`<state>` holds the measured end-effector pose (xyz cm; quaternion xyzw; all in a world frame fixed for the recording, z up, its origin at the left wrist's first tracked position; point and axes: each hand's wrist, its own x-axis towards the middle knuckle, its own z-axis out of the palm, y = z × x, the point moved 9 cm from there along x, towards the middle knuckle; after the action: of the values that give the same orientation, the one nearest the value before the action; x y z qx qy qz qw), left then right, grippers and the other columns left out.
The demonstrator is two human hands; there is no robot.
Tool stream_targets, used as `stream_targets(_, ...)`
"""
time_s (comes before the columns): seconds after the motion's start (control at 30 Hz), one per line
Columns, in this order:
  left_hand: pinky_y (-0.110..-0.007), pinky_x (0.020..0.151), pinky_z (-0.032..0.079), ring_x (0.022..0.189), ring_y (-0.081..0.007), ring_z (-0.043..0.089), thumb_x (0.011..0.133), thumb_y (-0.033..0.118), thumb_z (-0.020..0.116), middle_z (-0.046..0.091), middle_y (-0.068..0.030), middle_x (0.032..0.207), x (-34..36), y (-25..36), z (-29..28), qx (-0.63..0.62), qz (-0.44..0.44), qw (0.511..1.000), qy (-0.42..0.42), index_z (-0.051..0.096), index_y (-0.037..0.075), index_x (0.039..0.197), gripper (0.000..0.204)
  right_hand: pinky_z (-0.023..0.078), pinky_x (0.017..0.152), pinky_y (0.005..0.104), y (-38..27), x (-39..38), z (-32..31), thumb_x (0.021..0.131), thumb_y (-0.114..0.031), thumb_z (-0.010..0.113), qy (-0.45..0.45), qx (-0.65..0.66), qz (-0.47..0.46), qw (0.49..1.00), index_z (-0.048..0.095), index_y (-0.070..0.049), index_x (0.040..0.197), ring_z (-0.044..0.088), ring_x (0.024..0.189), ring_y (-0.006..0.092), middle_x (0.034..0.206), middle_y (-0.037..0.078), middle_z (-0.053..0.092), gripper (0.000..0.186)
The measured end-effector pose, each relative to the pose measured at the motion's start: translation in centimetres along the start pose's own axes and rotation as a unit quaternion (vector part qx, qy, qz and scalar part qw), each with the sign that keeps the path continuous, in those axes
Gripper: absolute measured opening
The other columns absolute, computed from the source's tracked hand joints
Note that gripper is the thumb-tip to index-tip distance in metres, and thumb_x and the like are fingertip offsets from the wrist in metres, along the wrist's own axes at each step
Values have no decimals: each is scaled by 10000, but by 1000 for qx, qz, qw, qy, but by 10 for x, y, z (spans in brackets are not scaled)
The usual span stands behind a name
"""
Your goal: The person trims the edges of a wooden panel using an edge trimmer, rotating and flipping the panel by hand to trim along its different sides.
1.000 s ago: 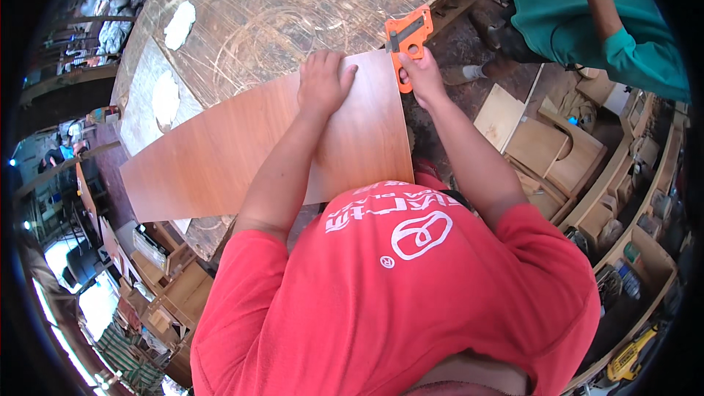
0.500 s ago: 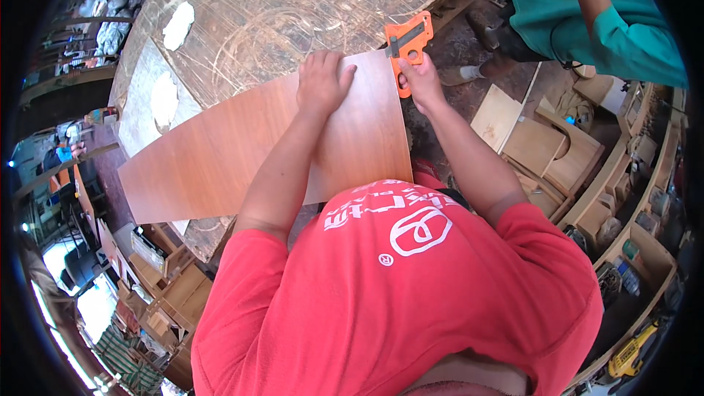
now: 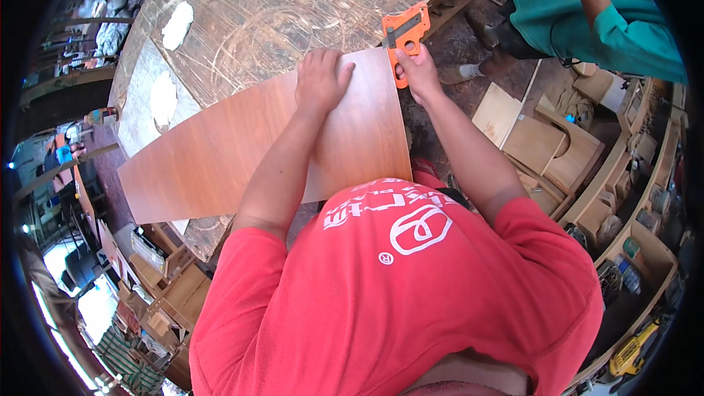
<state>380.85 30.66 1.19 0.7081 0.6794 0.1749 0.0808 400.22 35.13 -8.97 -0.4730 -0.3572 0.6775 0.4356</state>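
A tapered, reddish-brown wood-grain panel (image 3: 242, 143) lies across the worn workbench, its wide end to the right and close to my body. My left hand (image 3: 320, 81) rests palm down near the far edge of that panel, fingers stretched out and thumb apart. At the panel's far right corner is an orange edge trimmer (image 3: 408, 26), a flat hand tool with holes and a dark metal bar. My right hand (image 3: 418, 72) is closed round its lower part. The trimmer touches the corner or sits just against it; the exact contact is too small to make out.
The scratched workbench (image 3: 293, 0) carries two white patches (image 3: 177, 26) on its left. A person in a green shirt (image 3: 572, 11) is at the upper right. Cut wooden pieces (image 3: 532, 143) lie to my right, beside a wooden bin (image 3: 649, 268) and a yellow power tool (image 3: 634, 352).
My right hand and the trimmer have shifted slightly away from me and to the left. The panel's right end has moved a little left too. My left hand stays nearly in place.
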Motion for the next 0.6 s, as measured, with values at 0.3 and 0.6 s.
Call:
stream_targets(0.3, -420, 984, 349, 1137, -282, 489, 861, 367, 623, 575, -99, 1120, 0, 0, -1, -9, -8, 1000, -3, 608, 110, 1093, 346, 430, 551, 235, 4, -18, -4, 919, -123, 634, 6, 8, 13, 1000, 480, -91, 1062, 515, 621, 70, 831, -4, 586, 212)
stream_targets(0.6, -415, 978, 354, 1138, -275, 488, 867, 381, 613, 573, -97, 1131, 0, -2, 0, 5, -8, 1000, 0, 612, 113, 1094, 351, 433, 567, 231, 17, -64, -14, 917, -125, 638, 11, 3, 34, 999, 478, -85, 1073, 508, 634, 76, 868, 10, 593, 227)
